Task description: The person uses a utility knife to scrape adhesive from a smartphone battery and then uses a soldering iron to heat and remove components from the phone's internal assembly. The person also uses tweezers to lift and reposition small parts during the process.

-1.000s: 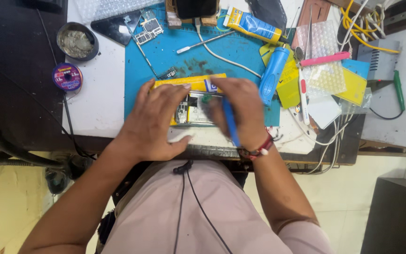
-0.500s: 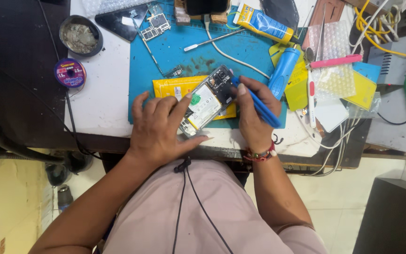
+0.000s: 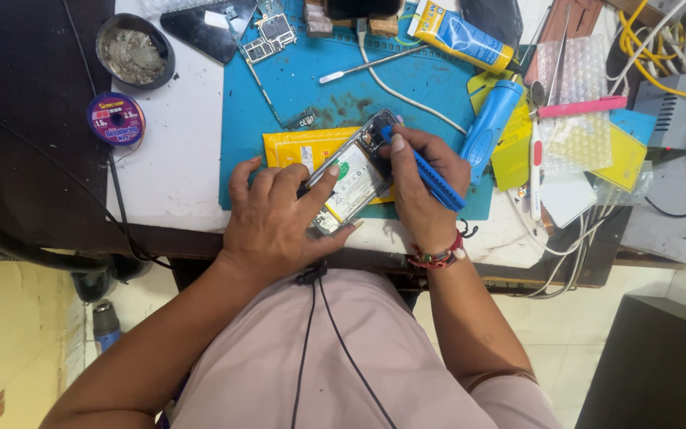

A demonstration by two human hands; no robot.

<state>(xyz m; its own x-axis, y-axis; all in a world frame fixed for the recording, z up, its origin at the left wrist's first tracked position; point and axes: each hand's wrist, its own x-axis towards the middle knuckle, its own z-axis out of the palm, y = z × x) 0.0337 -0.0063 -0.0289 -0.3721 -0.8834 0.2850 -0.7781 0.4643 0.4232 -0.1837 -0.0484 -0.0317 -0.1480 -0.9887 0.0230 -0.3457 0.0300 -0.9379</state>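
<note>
Left hand [image 3: 275, 218] gripping opened phone [image 3: 352, 176], right hand [image 3: 421, 187] beside

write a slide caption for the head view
Left hand steadies an opened phone while right hand works a blue screwdriver into it.

Blue mat [image 3: 279, 119], glue tube [image 3: 460, 36], solder-wick spool [image 3: 116, 119], round tin [image 3: 134, 51].

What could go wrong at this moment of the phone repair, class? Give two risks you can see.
The blue tool in the right hand is pressed into the top of the opened phone; a slip might scratch its exposed parts. The left hand steadies the phone near the table edge, so a hard push might send it off.
</note>
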